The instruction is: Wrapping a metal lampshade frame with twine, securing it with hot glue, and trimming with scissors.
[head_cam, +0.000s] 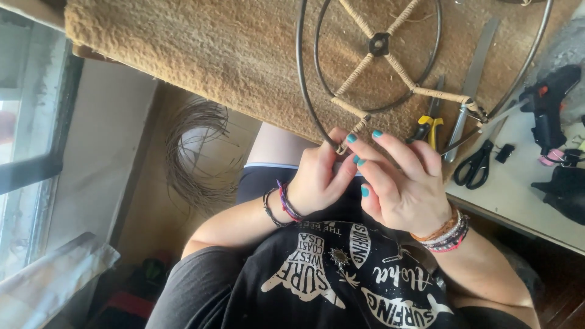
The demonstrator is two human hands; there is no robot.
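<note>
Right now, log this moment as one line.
left hand: pinching wrapped spoke end at wire ring | right hand: fingers on same joint | frame on woven mat | pliers, scissors, glue gun beside

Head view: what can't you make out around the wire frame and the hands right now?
- Wire frame: its far rim is cut off by the top edge.
- Wrapped spoke's end at the outer ring: covered by the left hand and right hand.
- Glue gun: partly cut off by the right edge.
</note>
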